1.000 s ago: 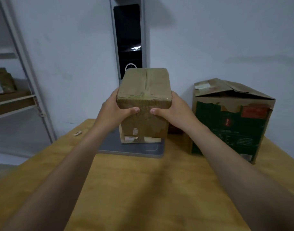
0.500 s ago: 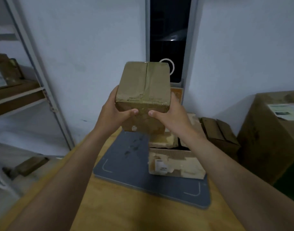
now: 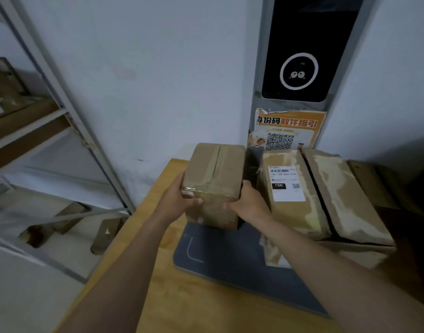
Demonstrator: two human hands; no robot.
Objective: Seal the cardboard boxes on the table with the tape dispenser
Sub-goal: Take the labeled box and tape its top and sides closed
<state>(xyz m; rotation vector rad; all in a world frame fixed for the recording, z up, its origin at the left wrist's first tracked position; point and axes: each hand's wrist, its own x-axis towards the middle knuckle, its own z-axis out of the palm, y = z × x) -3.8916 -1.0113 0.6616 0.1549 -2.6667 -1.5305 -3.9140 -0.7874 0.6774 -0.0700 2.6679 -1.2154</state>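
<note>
Both hands hold the small cardboard box (image 3: 215, 179) between them. The left hand (image 3: 179, 200) grips its left side and the right hand (image 3: 249, 203) grips its right side, and each thumb is curled onto the near face just under the top edge. The box stands upright at the far edge of the grey mat (image 3: 230, 260) that lies on the bench (image 3: 158, 296). I cannot tell whether its bottom already touches the mat or hangs just above it.

A glossy strip of tape runs along the middle seam of its top and folds over the near edge, so I judge this box to be sealed. The step in hand looks like putting it aside.

Just to the right of the right hand lies a larger box (image 3: 336, 200) with a white label (image 3: 287, 183). A dark gap shows between its two top flaps, so it probably needs tape. Beyond the hands, a black panel (image 3: 299, 68) and an orange poster (image 3: 287, 131) are on the wall. Far to the left of the left hand stands a metal shelf (image 3: 62, 104).

The tape dispenser is not in view. The next move probably calls for setting the small box down flat, releasing both hands and finding the dispenser. After that, the flaps of the larger box must be pressed together before any tape goes on.
</note>
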